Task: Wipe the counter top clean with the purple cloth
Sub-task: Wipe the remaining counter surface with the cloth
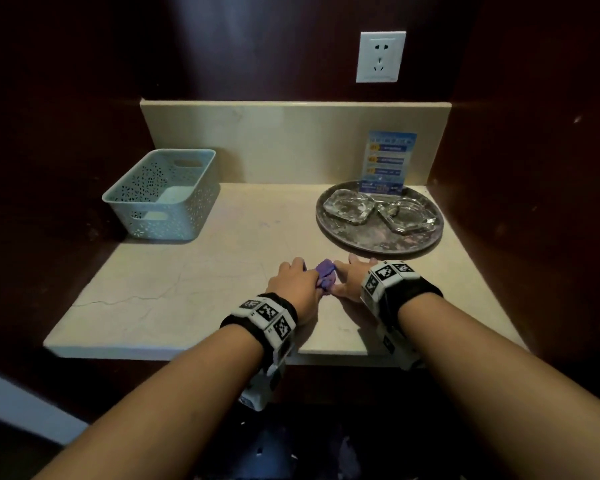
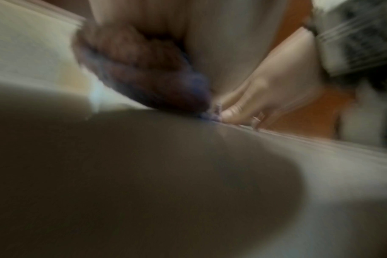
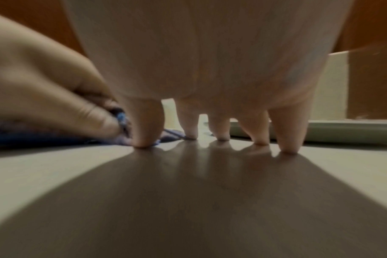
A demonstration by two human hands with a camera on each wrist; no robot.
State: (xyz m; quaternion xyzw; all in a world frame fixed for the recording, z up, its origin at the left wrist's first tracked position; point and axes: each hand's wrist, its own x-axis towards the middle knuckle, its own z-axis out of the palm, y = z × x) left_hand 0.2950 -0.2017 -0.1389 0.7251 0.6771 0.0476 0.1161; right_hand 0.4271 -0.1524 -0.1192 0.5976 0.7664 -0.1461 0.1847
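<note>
Far left of the counter top, near the back corner, you've got a pale blue perforated basket w/ cut-out handles, sitting by itself, well apart from your hands.

Center-front: your left hand is knuckles-up, fingers curled round the purple cloth, which is bunched into a small wad on the counter top. The left wrist view is blurry, but you can make out curled fingers w/ purple fabric under them, pressed down to the surface.

Just beside it, right side of the cloth: your right hand holds nothing. Fingers are straight and spread, tips planted on the counter top; right wrist view shows all five fingertips touching stone, thumb right against the cloth's edge.

Further right and back: a round dark tray carrying two clear glass ashtrays side by side, plus a blue printed card standing upright at the tray's rear edge. Above it on the dark wall, a white power outlet.
</note>
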